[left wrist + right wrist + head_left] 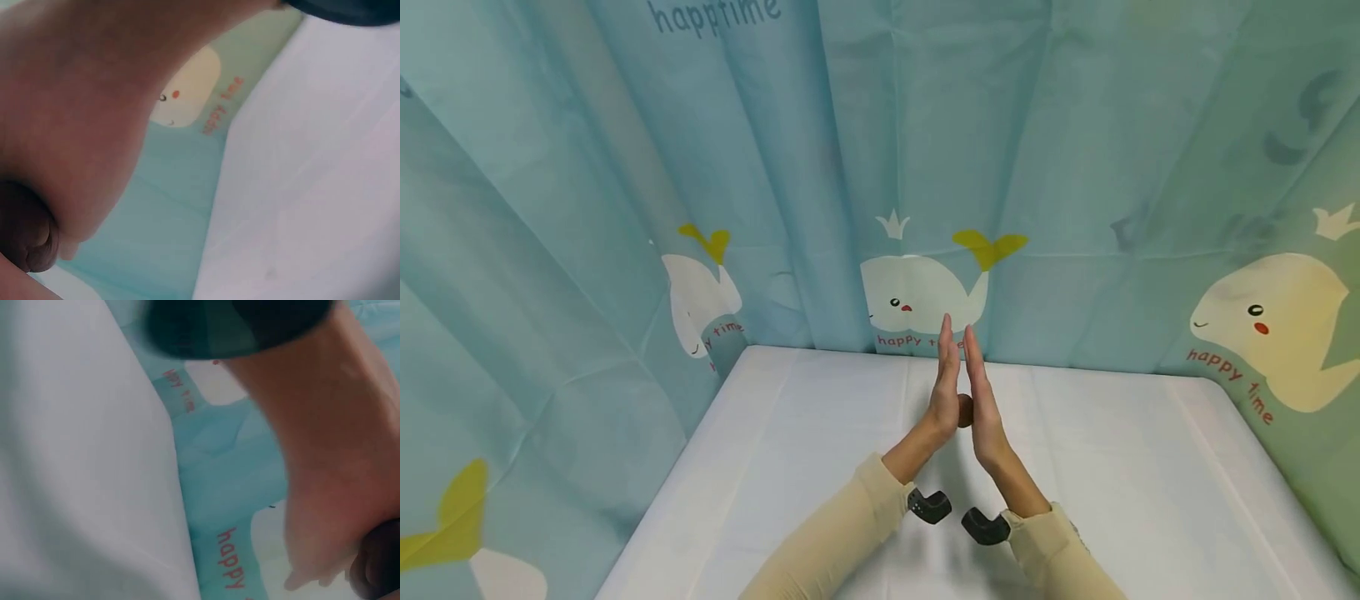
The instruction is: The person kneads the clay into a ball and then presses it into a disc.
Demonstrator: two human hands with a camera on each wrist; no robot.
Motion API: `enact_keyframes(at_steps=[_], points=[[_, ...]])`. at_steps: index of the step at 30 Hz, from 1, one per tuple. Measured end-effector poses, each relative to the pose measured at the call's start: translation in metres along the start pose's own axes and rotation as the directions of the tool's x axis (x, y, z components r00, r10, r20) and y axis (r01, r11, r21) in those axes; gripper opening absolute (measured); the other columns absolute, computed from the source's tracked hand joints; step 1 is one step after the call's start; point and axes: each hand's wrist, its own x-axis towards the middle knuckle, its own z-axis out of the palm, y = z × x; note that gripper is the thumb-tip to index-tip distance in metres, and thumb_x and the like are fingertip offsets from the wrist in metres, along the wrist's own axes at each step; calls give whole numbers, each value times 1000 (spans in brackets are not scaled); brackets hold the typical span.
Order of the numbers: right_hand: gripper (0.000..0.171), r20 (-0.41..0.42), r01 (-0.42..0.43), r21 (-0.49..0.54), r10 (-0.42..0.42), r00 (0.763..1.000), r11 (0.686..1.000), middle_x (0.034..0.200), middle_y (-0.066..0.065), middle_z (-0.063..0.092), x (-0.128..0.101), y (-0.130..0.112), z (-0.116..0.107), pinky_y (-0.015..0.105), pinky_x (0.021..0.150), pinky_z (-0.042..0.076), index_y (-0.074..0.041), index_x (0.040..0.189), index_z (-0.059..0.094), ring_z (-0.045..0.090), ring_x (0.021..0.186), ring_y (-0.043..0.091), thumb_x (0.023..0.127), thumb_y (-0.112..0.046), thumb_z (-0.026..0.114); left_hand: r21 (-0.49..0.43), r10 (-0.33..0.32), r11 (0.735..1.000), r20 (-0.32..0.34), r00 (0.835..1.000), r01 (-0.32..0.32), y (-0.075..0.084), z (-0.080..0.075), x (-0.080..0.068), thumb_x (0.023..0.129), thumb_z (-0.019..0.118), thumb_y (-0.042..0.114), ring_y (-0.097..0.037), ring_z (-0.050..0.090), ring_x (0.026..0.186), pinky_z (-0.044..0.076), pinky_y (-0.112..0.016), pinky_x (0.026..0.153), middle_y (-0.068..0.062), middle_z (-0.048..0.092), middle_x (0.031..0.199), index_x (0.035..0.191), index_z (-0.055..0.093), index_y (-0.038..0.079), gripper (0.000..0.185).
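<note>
A dark brown, smooth, rounded lump (966,411) with creases on its surface is caught between my two palms. My left hand (946,387) lies against its left side, fingers straight and pointing up and away from me. On the other side my right hand (987,408) faces it, its fingers also straight, and the two sets of fingertips lean close together. Both hands are above the white table. In the left wrist view the lump (24,228) shows at the lower left, partly covered by the hands. The right wrist view has the lump (381,559) at its lower right edge.
A white-covered table (820,433) spreads beneath the hands. Blue-green curtains (775,167) printed with white whales hang behind it and along its sides. A black wrist camera (929,506) sits at the left cuff, another black camera (985,527) at the right cuff.
</note>
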Motion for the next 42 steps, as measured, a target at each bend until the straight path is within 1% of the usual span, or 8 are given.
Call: enact_keyframes(at_steps=[5,9,14,20,28,34,40,42], points=[[54,-11,6,-28,-6,1000,1000,171,-14,3,5,-1,-5,54,122,0,-35,166,8,-3,157,11,112,-38,10,50,3,999,64,998,-6,-3,1,-12,109,16,50,-16,1,157,6,-54,124,3,0,173,167,0,20,67],[54,-24,-14,-26,13,1000,1000,170,-19,-1,9,3,-11,52,122,1,-36,166,5,-5,156,7,112,-39,8,15,-10,1000,91,996,9,-3,4,-20,110,16,48,-17,1,157,8,-54,124,3,0,172,167,-1,23,65],[54,-24,-32,31,32,999,999,170,-19,-2,10,12,-13,49,123,-2,-36,166,3,-5,155,6,112,-39,9,-57,2,998,71,998,2,2,4,-21,110,14,44,-18,4,157,6,-54,124,2,0,172,167,-1,24,62],[54,3,-46,94,46,999,995,172,-12,-2,3,15,-4,49,122,1,-36,166,4,-4,156,10,112,-40,9,-103,-2,995,27,1000,5,5,-1,-10,110,17,44,-15,5,157,4,-52,124,6,-2,172,167,1,27,61],[54,-31,-53,4,53,998,999,172,-7,6,0,8,2,56,122,1,-36,166,10,1,156,11,112,-42,13,16,-22,1000,23,999,21,-13,-5,-8,110,18,44,-16,1,157,4,-53,124,4,3,172,167,2,24,62],[57,-33,-44,-26,43,999,999,172,-9,0,9,10,-6,54,123,-2,-31,167,6,-4,156,11,112,-42,15,-30,-46,998,43,998,48,-17,0,-22,110,18,45,-18,4,157,11,-53,123,3,2,172,167,1,25,63],[55,-55,-149,43,152,987,988,171,-12,-2,13,29,-16,46,123,-1,-37,166,2,-6,156,9,112,-44,13,-55,-34,998,30,999,35,-12,4,-25,110,17,43,-17,1,158,4,-54,124,1,3,173,167,1,24,62],[55,-59,-195,78,200,978,978,171,-12,-1,10,34,-15,36,120,13,-38,166,3,-2,155,9,112,-46,12,-53,-36,998,29,999,37,-12,4,-23,110,16,42,-17,0,157,3,-53,124,1,2,173,167,2,23,62]])
